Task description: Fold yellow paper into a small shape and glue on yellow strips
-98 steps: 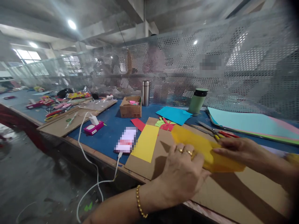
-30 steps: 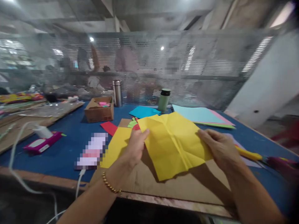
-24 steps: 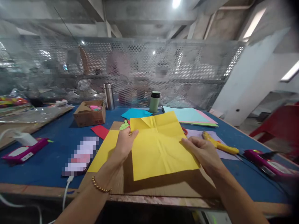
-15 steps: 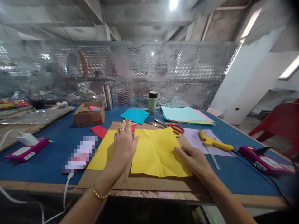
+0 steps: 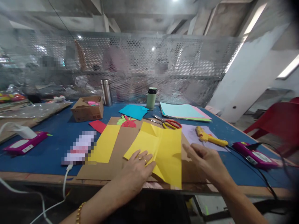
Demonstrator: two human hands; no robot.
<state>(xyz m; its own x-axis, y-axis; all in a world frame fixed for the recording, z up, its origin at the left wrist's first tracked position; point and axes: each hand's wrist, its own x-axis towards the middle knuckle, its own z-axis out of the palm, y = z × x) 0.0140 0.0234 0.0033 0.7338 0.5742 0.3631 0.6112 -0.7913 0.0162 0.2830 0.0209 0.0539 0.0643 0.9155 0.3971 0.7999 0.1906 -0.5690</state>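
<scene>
A creased yellow paper sheet lies turned at an angle on a brown cardboard sheet, its right half lifted along a fold. My left hand, with rings on it, rests flat on the sheet's lower left part, fingers spread. Just off the sheet's right edge is my right hand, thumb out and fingers loosely bent, with nothing visible in it. A second yellow paper piece lies to the left. Beyond them are red paper cutouts and green paper cutouts.
Behind the cardboard lie scissors and blue paper. At right are a yellow glue gun and a purple device. A phone-like object lies at left. Farther back stand a cardboard box, a steel flask and a green bottle.
My left hand has come down and nearer, onto the yellow sheet. My right hand has left the sheet's right edge. The sheet has turned, and its right half now rises.
</scene>
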